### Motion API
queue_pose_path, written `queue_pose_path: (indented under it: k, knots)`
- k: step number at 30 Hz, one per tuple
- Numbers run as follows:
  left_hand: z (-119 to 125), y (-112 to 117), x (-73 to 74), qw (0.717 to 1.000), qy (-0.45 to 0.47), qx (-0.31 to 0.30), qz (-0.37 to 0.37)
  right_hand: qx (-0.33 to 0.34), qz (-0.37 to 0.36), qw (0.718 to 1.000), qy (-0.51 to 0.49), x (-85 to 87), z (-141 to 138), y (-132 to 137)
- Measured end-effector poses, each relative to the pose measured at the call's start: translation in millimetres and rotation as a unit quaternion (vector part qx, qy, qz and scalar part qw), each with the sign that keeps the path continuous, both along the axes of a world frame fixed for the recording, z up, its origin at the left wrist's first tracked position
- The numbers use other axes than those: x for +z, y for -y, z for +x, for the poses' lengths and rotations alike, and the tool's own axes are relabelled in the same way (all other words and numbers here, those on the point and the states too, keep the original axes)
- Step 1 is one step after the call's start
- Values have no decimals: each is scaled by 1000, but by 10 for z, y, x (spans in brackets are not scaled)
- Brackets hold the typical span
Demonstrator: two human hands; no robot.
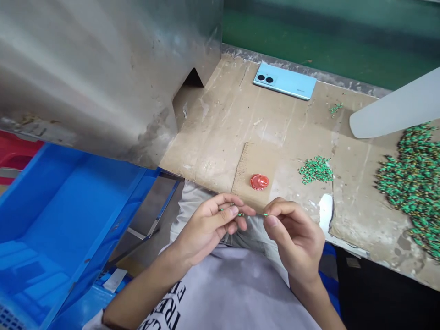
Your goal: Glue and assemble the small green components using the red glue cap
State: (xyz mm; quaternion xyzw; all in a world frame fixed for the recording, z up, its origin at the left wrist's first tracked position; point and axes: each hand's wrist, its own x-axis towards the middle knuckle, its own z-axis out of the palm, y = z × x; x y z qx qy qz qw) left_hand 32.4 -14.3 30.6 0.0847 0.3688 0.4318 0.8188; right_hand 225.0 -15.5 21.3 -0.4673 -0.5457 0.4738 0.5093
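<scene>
Over the front edge of the cardboard-topped bench, my left hand [215, 220] is closed around several tiny green and gold pieces [239, 214], which show between its thumb and fingers. My right hand [295, 233] pinches one more small green piece [266, 214] between thumb and index finger, just right of the left fingertips. What these pieces are is too small to make out. Just beyond the hands, a small red cap-like object [259, 182] stands on a cardboard patch [252, 158]. A small pile of green pieces [315, 170] lies farther right.
A large heap of green and gold pieces [415, 183] covers the bench's right side, under a slanting white tube [395, 107]. A light blue phone [288, 82] lies at the back. Sheet metal housing [103, 68] rises at left above a blue crate [51, 220].
</scene>
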Motion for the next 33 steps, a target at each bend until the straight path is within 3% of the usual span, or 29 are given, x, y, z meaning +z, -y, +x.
queue_pose_path:
  k: [7,11,14,22,33]
  knots:
    - [23,-16,5,1000,5,3,-6,20,48,998,20,-66,4,-3]
    - [28,-21,29,999,-33,3,14,59,125,984,112,-90,25,-15]
    - [23,-35,45,998,-53,-3,28,69,144,976,147,-94,29,-27]
    - [18,-11,-46,989,-116,-28,90,42,69,986,146,-83,-5,-21]
    - [21,-25,-79,983,-149,-83,68,19,-39,999,-19,-117,-112,-57]
